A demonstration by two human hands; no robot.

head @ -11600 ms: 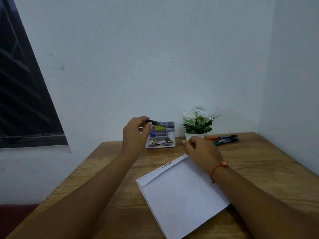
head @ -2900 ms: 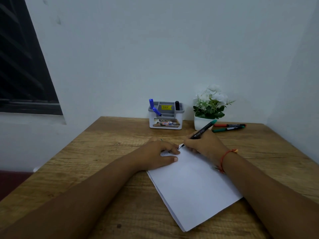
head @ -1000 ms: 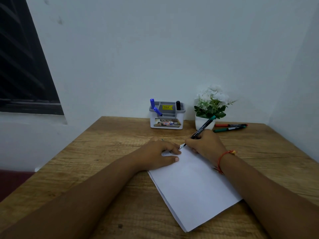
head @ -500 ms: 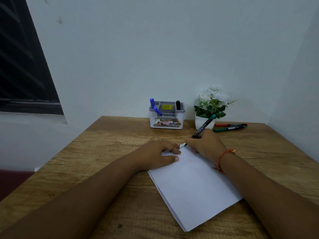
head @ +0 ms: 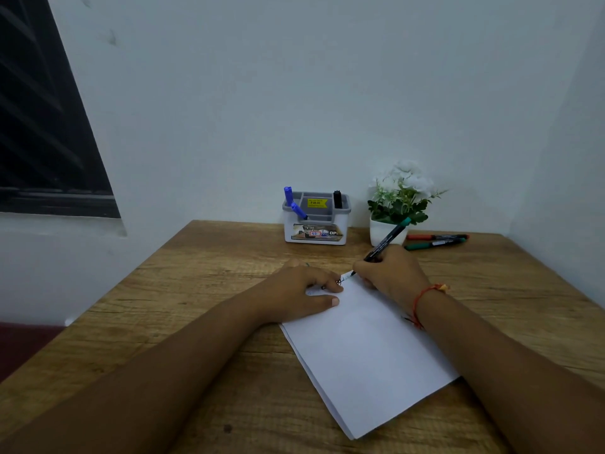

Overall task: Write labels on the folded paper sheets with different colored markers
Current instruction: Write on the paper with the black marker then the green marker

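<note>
A stack of folded white paper sheets (head: 366, 352) lies on the wooden table (head: 196, 290), turned at an angle. My left hand (head: 301, 294) rests flat on the stack's far left corner, fingers spread. My right hand (head: 389, 273) grips a black marker with a green end (head: 386, 240), its tip touching the paper's top edge beside my left fingers. Small dark marks show on the paper at the tip. A red marker (head: 435, 237) and a green marker (head: 432, 245) lie at the back right.
A grey and white pen holder (head: 316, 224) with two blue markers and a black one stands at the back by the wall. A white pot of white flowers (head: 399, 204) sits to its right. A dark window (head: 42, 126) is at the left.
Long before, my left hand held a marker in the air and the paper lay unheld. Over the last second my right hand has shifted only slightly at the paper's top edge.
</note>
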